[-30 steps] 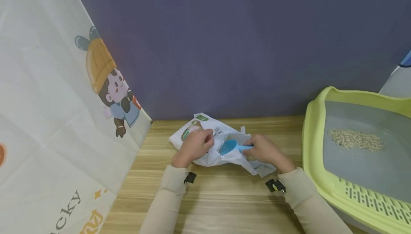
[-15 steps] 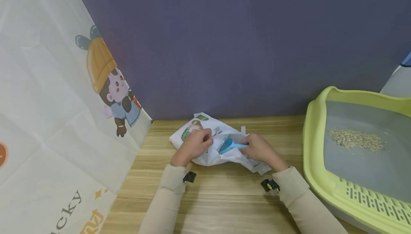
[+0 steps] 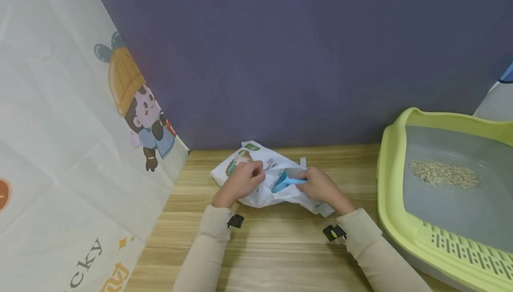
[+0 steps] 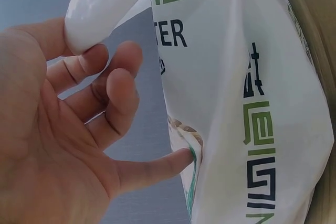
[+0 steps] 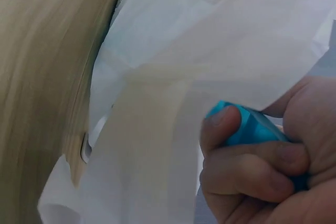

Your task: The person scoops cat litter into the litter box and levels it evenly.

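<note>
A white litter bag (image 3: 256, 194) with green and black print lies on its side, its mouth facing right. My left hand (image 3: 242, 179) pinches the edge of the bag's mouth; in the left wrist view a fold of the bag covers the pinching fingertips, and the little finger touches the printed side. My right hand (image 3: 320, 187) grips a blue scoop (image 3: 284, 181) by its handle, fingers curled round it. The scoop's bowl is inside the bag's mouth, partly hidden by the bag. In the right wrist view a bag flap (image 5: 157, 103) hides most of the scoop (image 5: 252, 129).
On the right stands a litter tray (image 3: 386, 185) with a yellow-green rim and grey base, holding a small heap of pale pellets (image 3: 442, 174). A dark wall (image 3: 280, 60) rises behind the wooden surface (image 3: 272, 252); a printed white sheet (image 3: 60, 127) borders the left.
My right hand has moved a little left, pushing the scoop deeper into the bag, so less of its bowl shows. The left hand has stayed nearly still on the bag's edge.
</note>
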### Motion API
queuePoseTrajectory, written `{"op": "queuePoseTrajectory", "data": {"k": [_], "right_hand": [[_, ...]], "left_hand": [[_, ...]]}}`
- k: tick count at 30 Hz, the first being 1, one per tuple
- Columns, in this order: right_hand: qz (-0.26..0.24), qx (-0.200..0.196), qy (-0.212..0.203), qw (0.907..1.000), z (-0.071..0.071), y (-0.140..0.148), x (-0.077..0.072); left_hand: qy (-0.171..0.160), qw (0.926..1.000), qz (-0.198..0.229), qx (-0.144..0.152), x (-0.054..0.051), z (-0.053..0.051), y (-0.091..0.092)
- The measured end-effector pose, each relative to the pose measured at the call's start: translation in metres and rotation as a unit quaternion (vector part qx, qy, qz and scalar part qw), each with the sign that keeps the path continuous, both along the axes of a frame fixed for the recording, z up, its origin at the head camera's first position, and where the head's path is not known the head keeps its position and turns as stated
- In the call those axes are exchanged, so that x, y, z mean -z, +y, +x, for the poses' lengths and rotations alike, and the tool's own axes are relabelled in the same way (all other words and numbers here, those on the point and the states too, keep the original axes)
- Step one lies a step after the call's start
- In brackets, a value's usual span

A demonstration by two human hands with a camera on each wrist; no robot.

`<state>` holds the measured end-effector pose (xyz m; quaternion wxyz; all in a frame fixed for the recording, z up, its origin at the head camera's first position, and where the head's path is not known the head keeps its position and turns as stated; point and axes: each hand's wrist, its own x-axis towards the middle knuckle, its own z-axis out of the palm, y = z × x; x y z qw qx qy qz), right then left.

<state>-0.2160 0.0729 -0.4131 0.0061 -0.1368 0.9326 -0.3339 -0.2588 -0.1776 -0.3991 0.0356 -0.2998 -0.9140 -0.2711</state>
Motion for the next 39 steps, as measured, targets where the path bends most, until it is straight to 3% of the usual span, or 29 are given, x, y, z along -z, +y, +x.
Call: {"op": "queuePoseTrajectory", "data": {"k": [17,39], "right_hand": [[-0.006,0.000,0.014,0.9999,-0.0033,-0.0013,0.0085],[0.004,-0.006,-0.028,0.9996,-0.0016,0.0011,0.0069]], "left_hand": [[0.007,1.0000,0.003,-0.006,0.0040,-0.0037,-0.0014],[0.009,0.9999,0.003,-0.005,0.0034,-0.0033,-0.0010]]}}
